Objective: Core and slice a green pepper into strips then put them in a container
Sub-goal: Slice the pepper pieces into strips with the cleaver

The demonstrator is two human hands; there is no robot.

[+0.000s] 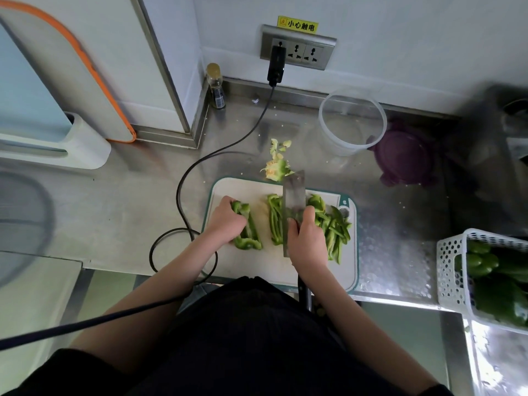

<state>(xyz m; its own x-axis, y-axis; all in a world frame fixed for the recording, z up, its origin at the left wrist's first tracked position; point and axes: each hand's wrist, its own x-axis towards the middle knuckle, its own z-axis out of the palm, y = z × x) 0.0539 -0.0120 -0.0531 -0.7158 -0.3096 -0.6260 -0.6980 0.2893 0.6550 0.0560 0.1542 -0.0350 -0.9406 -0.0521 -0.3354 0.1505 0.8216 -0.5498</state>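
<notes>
A white cutting board (257,267) with a teal rim lies on the steel counter. My left hand (227,221) curls over an uncut piece of green pepper (248,237) at the board's left. My right hand (307,238) grips a cleaver (293,195), its blade standing edge-down between a small bunch of strips (275,217) and a larger pile of strips (334,227) at the right. The pepper core (276,168) and scraps lie just beyond the board. A clear round container (352,121) stands behind, with nothing visible in it.
A purple lid (404,154) lies beside the container. A white perforated basket (454,270) of whole green peppers sits at the right edge. A black cable (183,195) loops from the wall socket across the counter to the board's left. A small bottle (215,85) stands in the corner.
</notes>
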